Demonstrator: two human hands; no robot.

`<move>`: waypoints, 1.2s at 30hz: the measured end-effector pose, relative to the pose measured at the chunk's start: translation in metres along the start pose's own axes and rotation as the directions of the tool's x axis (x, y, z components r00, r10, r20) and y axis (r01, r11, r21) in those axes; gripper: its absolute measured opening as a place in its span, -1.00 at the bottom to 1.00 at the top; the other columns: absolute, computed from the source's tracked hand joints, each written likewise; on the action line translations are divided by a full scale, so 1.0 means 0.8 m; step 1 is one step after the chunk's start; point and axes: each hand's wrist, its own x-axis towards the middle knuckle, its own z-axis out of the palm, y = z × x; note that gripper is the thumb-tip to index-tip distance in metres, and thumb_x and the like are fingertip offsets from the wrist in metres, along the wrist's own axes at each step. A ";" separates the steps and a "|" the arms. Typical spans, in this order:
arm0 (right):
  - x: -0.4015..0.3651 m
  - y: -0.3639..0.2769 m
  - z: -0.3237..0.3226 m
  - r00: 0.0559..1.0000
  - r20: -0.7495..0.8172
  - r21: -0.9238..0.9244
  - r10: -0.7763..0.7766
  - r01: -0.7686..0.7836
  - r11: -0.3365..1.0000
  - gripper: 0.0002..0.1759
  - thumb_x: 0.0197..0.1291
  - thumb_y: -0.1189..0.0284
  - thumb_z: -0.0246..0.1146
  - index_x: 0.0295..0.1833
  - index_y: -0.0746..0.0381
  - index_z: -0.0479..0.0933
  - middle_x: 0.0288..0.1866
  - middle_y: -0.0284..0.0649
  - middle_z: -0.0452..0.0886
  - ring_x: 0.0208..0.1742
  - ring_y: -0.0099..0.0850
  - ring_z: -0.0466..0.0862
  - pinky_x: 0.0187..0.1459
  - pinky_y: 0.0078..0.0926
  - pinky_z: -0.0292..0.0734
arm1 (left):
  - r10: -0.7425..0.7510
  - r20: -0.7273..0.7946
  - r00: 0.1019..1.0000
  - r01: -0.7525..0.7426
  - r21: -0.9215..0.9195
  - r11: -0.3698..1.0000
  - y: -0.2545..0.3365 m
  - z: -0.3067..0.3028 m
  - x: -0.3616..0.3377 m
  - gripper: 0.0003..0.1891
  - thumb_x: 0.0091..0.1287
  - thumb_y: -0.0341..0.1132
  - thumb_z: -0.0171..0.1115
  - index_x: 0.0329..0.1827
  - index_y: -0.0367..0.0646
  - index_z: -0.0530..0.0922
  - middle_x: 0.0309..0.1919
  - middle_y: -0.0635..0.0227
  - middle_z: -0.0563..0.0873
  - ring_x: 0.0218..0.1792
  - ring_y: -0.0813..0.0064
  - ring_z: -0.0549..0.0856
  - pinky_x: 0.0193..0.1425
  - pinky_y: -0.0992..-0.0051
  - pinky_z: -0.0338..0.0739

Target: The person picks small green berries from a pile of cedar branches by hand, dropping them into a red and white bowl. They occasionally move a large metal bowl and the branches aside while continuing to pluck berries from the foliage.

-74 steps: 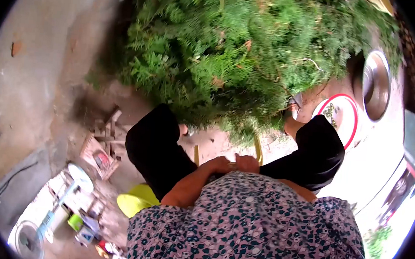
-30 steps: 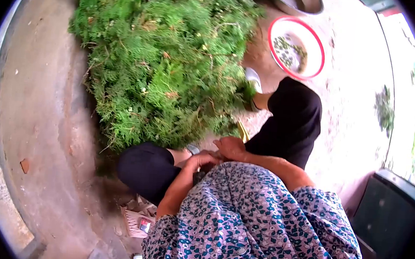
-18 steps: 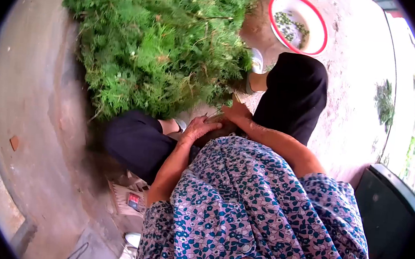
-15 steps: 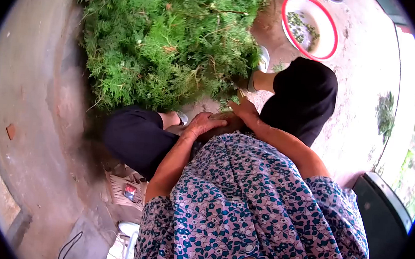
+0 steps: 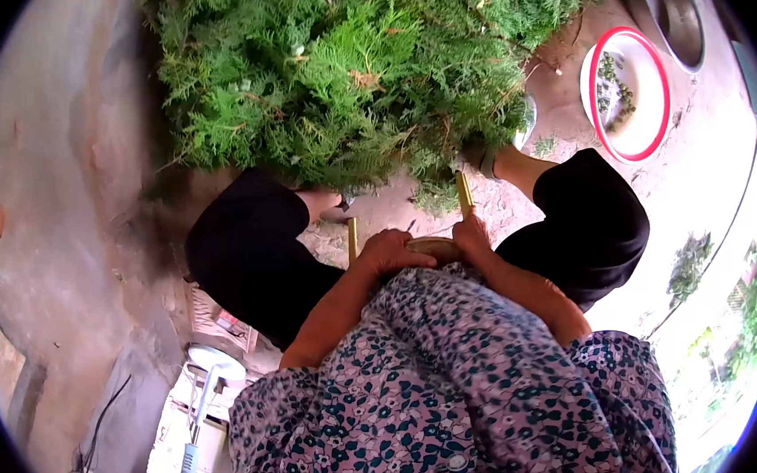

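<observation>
What looks like a small stool [image 5: 434, 247], with a round brownish seat and yellowish legs, is held close against my patterned shirt, between my knees. My left hand [image 5: 390, 252] grips the near left side of the seat, its fingers laid across the rim. On the other side, my right hand [image 5: 471, 236] is closed around the stool's edge near the base of a yellow leg [image 5: 464, 193]. Another yellow leg [image 5: 353, 238] sticks out beyond my left hand. My palms and part of the stool are hidden. Ahead of my feet lies a large heap of green leafy branches [image 5: 320, 81].
A white basin with a red rim [image 5: 641, 155], holding small green pieces, stands at the upper right. Behind it is a metal basin [image 5: 679, 29]. A white and blue long-handled object [image 5: 192, 453] stands at lower left, near the concrete wall [image 5: 37, 165].
The stool's two yellow legs now show more clearly between my knees. My hands have shifted slightly right in view. The red-rimmed basin appears lower and further right as the view has moved.
</observation>
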 end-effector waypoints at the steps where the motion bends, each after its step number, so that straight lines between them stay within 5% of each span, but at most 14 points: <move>1: 0.005 0.002 0.002 0.999 -0.003 0.008 -0.036 0.036 0.999 -0.35 -0.04 0.43 -0.04 0.27 0.34 0.17 -0.12 0.23 0.51 -0.03 0.04 0.53 -0.02 -0.14 0.41 | 0.003 0.023 1.000 -0.004 0.041 0.999 -0.004 -0.001 0.006 -0.24 -0.34 0.36 0.31 -0.31 -0.22 0.64 -0.36 0.07 0.67 -0.25 0.19 0.65 -0.11 0.35 0.48; 4: 0.016 0.002 0.011 0.991 -0.098 0.065 -0.091 0.098 0.993 -0.43 -0.04 0.43 -0.03 0.16 0.40 0.28 -0.21 0.21 0.54 -0.10 0.05 0.55 -0.06 -0.14 0.44 | 0.018 0.032 0.999 -0.022 0.152 0.988 -0.007 -0.010 0.018 -0.33 -0.26 0.17 0.41 -0.28 -0.31 0.63 -0.37 0.11 0.68 -0.36 0.35 0.66 -0.21 0.43 0.49; 6: 0.035 -0.005 0.008 0.984 0.006 0.011 -0.178 0.178 0.984 -0.52 -0.03 0.44 0.02 0.06 0.41 0.38 -0.18 0.19 0.56 -0.08 0.05 0.57 -0.06 -0.13 0.47 | -0.028 0.134 0.991 0.018 0.069 0.997 -0.017 -0.021 0.037 -0.32 -0.23 0.19 0.38 -0.23 -0.28 0.62 -0.33 0.10 0.68 -0.32 0.33 0.66 -0.16 0.41 0.48; 7: 0.046 -0.004 0.016 0.978 -0.110 0.010 -0.175 0.177 0.984 -0.65 -0.05 0.44 0.06 -0.15 0.41 0.50 -0.23 0.17 0.57 -0.13 0.07 0.58 -0.10 -0.11 0.49 | 0.022 0.048 0.999 -0.031 0.195 0.980 0.002 -0.027 0.028 -0.29 -0.21 0.23 0.35 -0.19 -0.26 0.62 -0.32 0.10 0.68 -0.27 0.30 0.66 -0.11 0.40 0.48; 11: 0.094 -0.002 0.034 0.945 -0.120 -0.097 -0.305 0.294 0.951 -0.69 -0.04 0.40 0.06 -0.27 0.43 0.54 -0.28 0.16 0.58 -0.19 0.01 0.60 -0.12 -0.18 0.49 | -0.045 0.055 0.997 0.022 0.373 0.928 0.020 -0.042 0.038 -0.20 -0.22 0.36 0.23 -0.16 -0.26 0.60 -0.19 0.04 0.64 -0.12 0.22 0.62 -0.02 0.38 0.45; 14: 0.050 -0.038 -0.005 0.962 -0.146 -0.014 -0.230 0.230 0.973 -0.67 0.00 0.37 0.05 -0.27 0.39 0.57 -0.22 0.14 0.58 -0.13 -0.03 0.60 -0.13 -0.21 0.51 | 0.086 -0.033 0.996 -0.064 0.423 0.904 0.024 -0.045 0.039 -0.22 -0.17 0.32 0.22 -0.08 -0.22 0.56 -0.11 0.03 0.61 -0.04 0.19 0.58 0.04 0.36 0.42; 16: 0.027 -0.053 -0.024 0.964 0.009 -0.122 -0.267 0.266 0.956 -0.65 0.01 0.33 0.05 -0.23 0.36 0.57 -0.18 0.10 0.59 -0.11 -0.06 0.60 -0.16 -0.23 0.53 | 0.180 -0.057 0.982 -0.140 0.424 0.895 0.017 -0.042 0.045 -0.24 -0.15 0.29 0.22 -0.04 -0.18 0.53 -0.06 0.03 0.58 -0.01 0.16 0.55 0.07 0.33 0.39; 18: 0.049 -0.055 0.002 0.975 -0.168 -0.071 -0.143 0.133 0.989 -0.77 -0.01 0.40 0.10 -0.34 0.24 0.64 -0.23 -0.05 0.63 -0.14 -0.19 0.63 -0.19 -0.24 0.53 | 0.192 -0.096 0.977 -0.134 0.429 0.893 0.012 -0.041 0.050 -0.28 -0.15 0.27 0.22 -0.07 -0.16 0.54 -0.08 0.05 0.59 -0.01 0.14 0.54 0.06 0.31 0.39; 20: 0.048 -0.054 0.009 0.809 -0.151 -0.561 -0.568 0.403 0.723 -0.78 0.01 0.36 0.11 -0.40 0.20 0.65 -0.28 -0.11 0.64 -0.21 -0.27 0.65 -0.24 -0.28 0.53 | 0.191 -0.088 0.978 -0.143 0.390 0.910 0.002 -0.039 0.053 -0.29 -0.11 0.26 0.20 -0.05 -0.16 0.53 -0.08 0.05 0.59 -0.01 0.13 0.54 0.05 0.31 0.39; 22: 0.011 -0.085 -0.001 0.800 -0.290 -0.471 -0.524 0.358 0.807 -0.79 0.02 0.33 0.14 -0.40 0.18 0.65 -0.33 -0.17 0.64 -0.26 -0.32 0.65 -0.27 -0.30 0.53 | 0.168 -0.125 0.978 -0.108 0.384 0.917 -0.007 -0.039 0.055 -0.28 -0.12 0.24 0.22 -0.03 -0.17 0.52 -0.08 0.04 0.59 0.00 0.14 0.55 0.04 0.33 0.41; 24: 0.019 -0.100 0.004 0.628 0.257 -0.648 -0.735 0.676 0.351 -0.68 0.16 0.24 0.03 -0.27 0.21 0.60 -0.23 -0.04 0.61 -0.21 -0.12 0.62 -0.24 -0.23 0.55 | 0.078 -0.166 0.983 -0.015 0.350 0.937 -0.012 -0.042 0.057 -0.25 -0.15 0.23 0.26 -0.01 -0.20 0.52 -0.06 0.03 0.59 -0.01 0.16 0.56 0.03 0.36 0.42; 27: 0.015 -0.094 0.026 0.627 0.280 -0.467 -0.727 0.750 0.468 -0.71 0.18 0.21 0.00 -0.14 0.07 0.57 -0.27 -0.06 0.60 -0.26 -0.10 0.62 -0.29 -0.21 0.54 | 0.016 -0.037 0.999 -0.002 0.354 0.935 -0.021 -0.054 0.060 -0.29 -0.15 0.16 0.26 -0.04 -0.25 0.54 -0.07 0.03 0.60 -0.05 0.19 0.59 0.01 0.38 0.44; 30: -0.007 -0.089 0.016 0.528 0.277 -0.448 -0.803 0.810 0.378 -0.70 0.18 0.16 0.00 -0.03 -0.07 0.52 -0.31 -0.07 0.58 -0.29 -0.09 0.61 -0.32 -0.15 0.52 | -0.027 -0.025 0.999 0.035 0.427 0.904 -0.037 -0.049 0.063 -0.38 -0.11 0.10 0.20 -0.09 -0.24 0.57 -0.13 0.03 0.63 -0.10 0.20 0.61 0.00 0.37 0.45; 36: 0.011 -0.073 0.031 0.545 0.266 -0.401 -0.795 0.813 0.423 -0.70 0.04 0.19 0.12 -0.23 0.16 0.52 -0.40 -0.02 0.58 -0.31 -0.05 0.61 -0.32 -0.12 0.52 | -0.071 0.066 0.995 0.033 0.457 0.889 -0.029 -0.042 0.063 -0.40 -0.05 0.10 0.21 -0.07 -0.21 0.56 -0.10 0.03 0.61 -0.05 0.17 0.60 0.02 0.32 0.45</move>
